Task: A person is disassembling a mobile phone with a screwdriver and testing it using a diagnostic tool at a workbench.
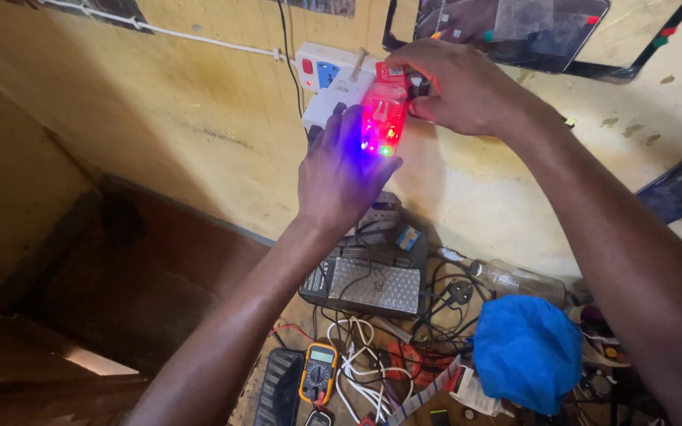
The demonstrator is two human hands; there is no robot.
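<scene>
Up on the yellow wall point(199, 118), head view: my right hand point(459, 87) grips the top of the red translucent adapter point(384, 114), my left hand point(345, 170) flat and released against its lower side. Adapter sits at the white wall socket point(333, 79); looks plugged in, since red, blue and green lights glow inside. Letting go remains. Below, bench point(278, 315) clutter: yellow multimeter point(319, 372), blue cloth point(526, 351).

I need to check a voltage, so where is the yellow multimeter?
In the head view the yellow multimeter lies low on the cluttered bench, just right of the left forearm, between a black ribbed device and tangled white cables.
</scene>
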